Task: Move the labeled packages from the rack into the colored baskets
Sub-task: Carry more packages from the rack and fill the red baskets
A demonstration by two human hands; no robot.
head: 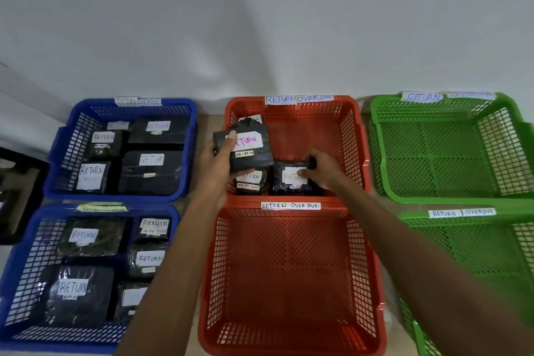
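My left hand (221, 163) grips a black package (248, 152) with a white RETURN label, held above the left side of the far red basket (323, 124). My right hand (320, 169) pinches the top of another black labelled package (290, 180) lying at the front of that basket. A third black package (250, 183) lies under the held one, and a fourth (251, 121) sits at the basket's back left. The near red basket (291, 263) holds nothing.
Two blue baskets on the left, far (69, 136) and near (26, 274), each hold several black RETURN packages. Two green baskets on the right, far (450, 153) and near (474, 246), hold nothing. All stand on the floor against a white wall. A dark object (17, 191) sits at far left.
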